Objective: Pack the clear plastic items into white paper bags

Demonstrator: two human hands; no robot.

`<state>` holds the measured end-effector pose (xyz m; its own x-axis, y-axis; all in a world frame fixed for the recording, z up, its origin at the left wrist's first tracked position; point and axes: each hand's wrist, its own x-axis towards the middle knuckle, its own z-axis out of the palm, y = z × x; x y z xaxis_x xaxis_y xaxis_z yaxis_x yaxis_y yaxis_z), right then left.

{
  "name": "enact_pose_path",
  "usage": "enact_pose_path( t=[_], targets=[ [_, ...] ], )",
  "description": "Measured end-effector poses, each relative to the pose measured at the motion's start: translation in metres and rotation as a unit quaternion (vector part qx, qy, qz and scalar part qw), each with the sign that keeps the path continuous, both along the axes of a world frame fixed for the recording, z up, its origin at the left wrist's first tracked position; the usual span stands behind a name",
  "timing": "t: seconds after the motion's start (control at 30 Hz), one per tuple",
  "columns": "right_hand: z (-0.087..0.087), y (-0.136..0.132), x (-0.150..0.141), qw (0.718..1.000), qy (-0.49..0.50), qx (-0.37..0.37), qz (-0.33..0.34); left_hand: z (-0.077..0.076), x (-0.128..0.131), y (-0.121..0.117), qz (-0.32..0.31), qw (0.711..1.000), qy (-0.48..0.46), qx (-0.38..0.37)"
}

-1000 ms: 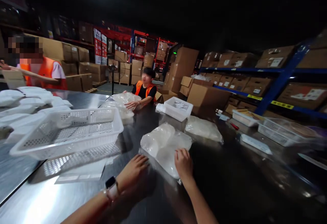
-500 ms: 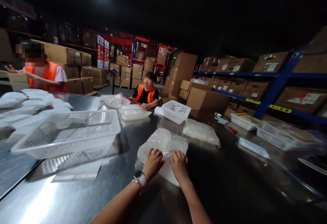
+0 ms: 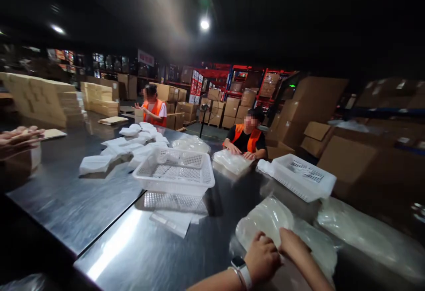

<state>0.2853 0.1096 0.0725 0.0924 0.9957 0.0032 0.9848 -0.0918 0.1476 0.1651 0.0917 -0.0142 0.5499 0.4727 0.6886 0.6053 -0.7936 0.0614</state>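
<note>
Both hands, left hand (image 3: 262, 258) and right hand (image 3: 294, 246), closed on clear plastic bag (image 3: 268, 220) near desk (image 3: 133, 246) front edge, bare steel leftward, white basket (image 3: 175, 171) beyond, second basket (image 3: 302, 180) and another bag (image 3: 365, 233) crowding right.

The clear plastic bag (image 3: 265, 222) under the left hand (image 3: 262, 258) and right hand (image 3: 294, 244) holds milky white contents, and a watch (image 3: 239, 266) with a black face and white strap sits on the left wrist. On the shiny grey steel table (image 3: 99, 202), 2 white perforated baskets (image 3: 175, 171) show a fine grid pattern, with white packets (image 3: 133, 142) piled at 10 o'clock from them. At 12 o'clock, 2 co-workers wear orange vests (image 3: 247, 138) before brown cardboard boxes (image 3: 318, 100) and red racks.
</note>
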Motion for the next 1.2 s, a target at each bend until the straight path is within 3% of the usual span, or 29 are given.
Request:
enact_pose_path(
  t=[0.27,0.53,0.77,1.0,1.2],
  targets=[
    [-0.002,-0.012,-0.003,0.998,-0.058,0.008,0.031,-0.007,0.005,0.004,-0.002,1.000,-0.005,0.020],
    [0.001,-0.011,-0.006,0.995,-0.067,0.039,0.059,-0.006,0.005,0.009,-0.003,0.999,0.030,-0.025],
    [0.013,0.005,0.028,0.998,0.005,0.014,0.055,0.006,0.001,0.004,0.033,0.995,0.019,-0.097],
    [0.017,0.015,0.053,0.992,0.068,0.007,0.105,0.036,0.040,0.010,0.090,0.989,-0.023,-0.118],
    [0.013,0.024,0.075,0.985,0.128,0.024,0.113,0.022,0.037,0.014,0.039,0.995,-0.006,-0.093]
  ],
)
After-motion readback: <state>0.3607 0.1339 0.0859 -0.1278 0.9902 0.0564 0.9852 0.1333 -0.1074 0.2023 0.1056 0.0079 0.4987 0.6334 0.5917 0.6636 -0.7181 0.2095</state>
